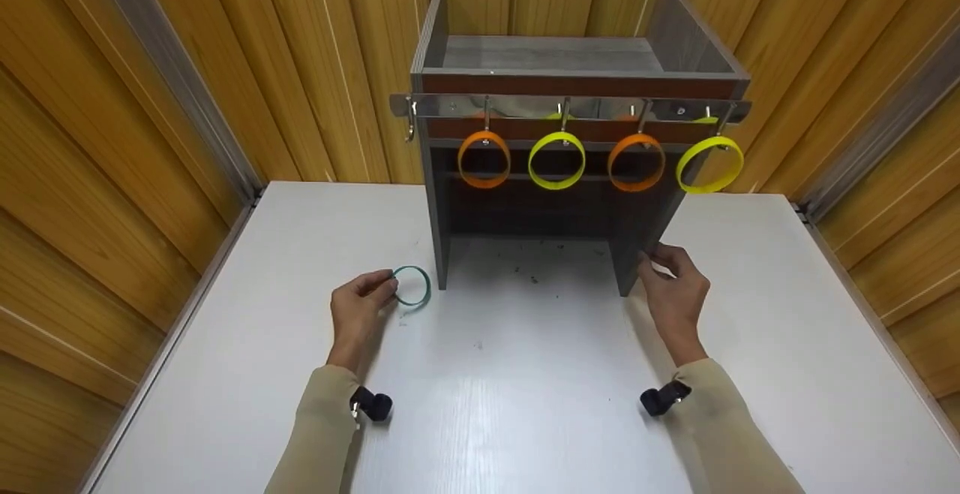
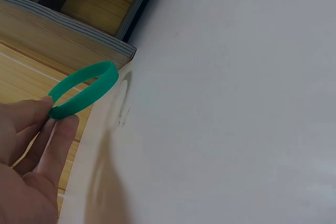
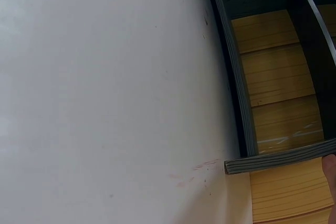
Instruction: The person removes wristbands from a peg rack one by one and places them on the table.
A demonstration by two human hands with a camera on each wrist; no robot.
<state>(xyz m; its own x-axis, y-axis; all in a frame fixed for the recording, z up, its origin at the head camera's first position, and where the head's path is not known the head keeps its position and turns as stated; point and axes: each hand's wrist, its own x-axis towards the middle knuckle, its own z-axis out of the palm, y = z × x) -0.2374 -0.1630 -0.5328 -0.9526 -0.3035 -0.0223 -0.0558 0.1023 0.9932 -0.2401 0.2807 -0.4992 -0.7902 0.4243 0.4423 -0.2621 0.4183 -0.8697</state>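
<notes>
My left hand [image 1: 360,310] pinches a thin green wristband [image 2: 86,98] between thumb and fingers, just left of the grey shelf unit's left panel [image 1: 438,216]. The band stands tilted over the white table, its far side free of the hand. On the other side, my right hand [image 1: 675,291] touches the outer face of the unit's right panel [image 1: 628,272] near its front edge; in the right wrist view only a fingertip [image 3: 329,169] shows at that panel. Orange [image 1: 484,185] and yellow wristbands [image 1: 556,186] hang from hooks on the metal rail [image 1: 517,107].
A bare hook [image 1: 410,122] hangs at the rail's left end. Further right hang another orange band [image 1: 636,188] and another yellow band [image 1: 701,189]. The unit stands at the back of the white table [image 1: 487,404], before wood-patterned walls [image 1: 337,66]. Small dark specks mark the tabletop.
</notes>
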